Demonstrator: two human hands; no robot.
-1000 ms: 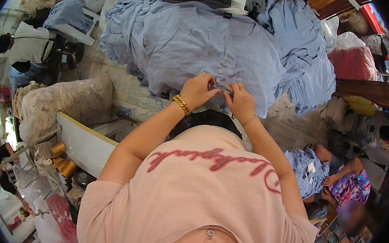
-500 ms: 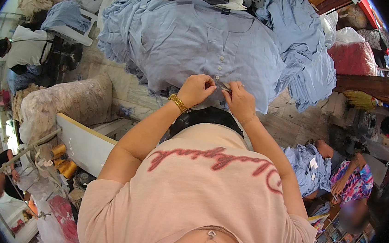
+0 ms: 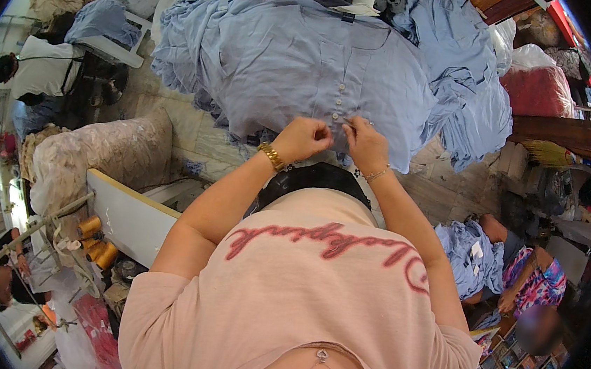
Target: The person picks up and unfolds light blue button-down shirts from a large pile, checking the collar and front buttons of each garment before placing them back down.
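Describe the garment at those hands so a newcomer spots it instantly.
Look above the big pink shirt. Spread at the left hand and right hand is the blue garment. Unlike the crumpled blue cloth to its right, it shows aligned white buttons.

Garment workshop: piled blue shirts (image 3: 277,70), gold thread cones (image 3: 100,252), plastic-wrapped bundle (image 3: 101,153), co-worker (image 3: 544,276) on the right with another blue garment (image 3: 466,257).
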